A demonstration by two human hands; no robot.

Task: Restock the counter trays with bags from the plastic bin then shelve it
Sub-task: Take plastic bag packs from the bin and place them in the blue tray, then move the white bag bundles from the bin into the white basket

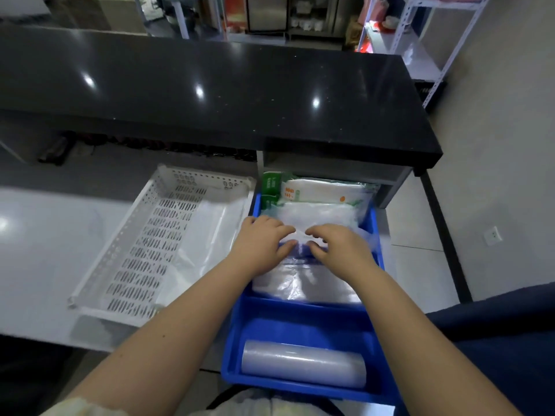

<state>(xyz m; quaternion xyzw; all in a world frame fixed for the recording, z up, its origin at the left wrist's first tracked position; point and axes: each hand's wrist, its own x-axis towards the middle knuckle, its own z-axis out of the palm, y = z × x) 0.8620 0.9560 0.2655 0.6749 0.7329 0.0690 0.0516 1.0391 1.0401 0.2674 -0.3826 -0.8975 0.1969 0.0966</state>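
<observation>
While unlit — black counter [210, 85], shelving [420, 34] bkgd.

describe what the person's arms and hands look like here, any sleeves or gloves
Both the left hand and the right hand are bare, with no gloves, rings or watch visible. The forearms are uncovered too. A pale, cream-coloured sleeve edge shows only at the bottom of the view, on the left arm.
</observation>
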